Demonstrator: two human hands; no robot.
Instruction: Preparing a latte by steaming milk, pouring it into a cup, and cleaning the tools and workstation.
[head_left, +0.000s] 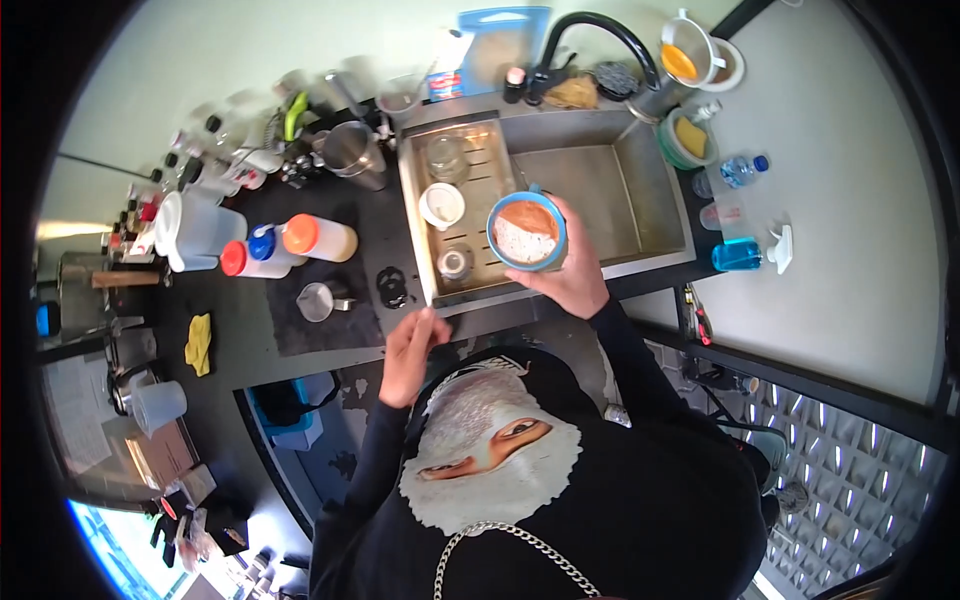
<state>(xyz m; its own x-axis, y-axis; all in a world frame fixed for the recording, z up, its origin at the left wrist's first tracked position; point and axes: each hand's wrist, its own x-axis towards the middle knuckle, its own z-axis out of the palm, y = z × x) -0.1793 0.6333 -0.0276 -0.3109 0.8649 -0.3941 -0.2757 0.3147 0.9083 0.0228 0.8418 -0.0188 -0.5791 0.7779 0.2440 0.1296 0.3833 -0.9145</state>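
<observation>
My right hand (574, 277) grips a blue cup (490, 238) from its right side, over the sink. The cup's contents (527, 225) are part brown and part speckled, foamy white. Its handle points away from me. At the sink's front left corner is my left hand (409, 356), its fingers curled loosely together and no object visible in them. Below the cup, the slotted drain tray (480, 259) holds a glass jar (448, 157), a white cup (442, 206) and a small upturned glass (453, 262).
The deep sink basin (577, 169) lies to the right under a black faucet (600, 22). Squeeze bottles (319, 238), a metal pitcher (315, 302) and a yellow cloth (198, 345) are on the left counter. A blue-liquid bottle (736, 256) stands right of the sink.
</observation>
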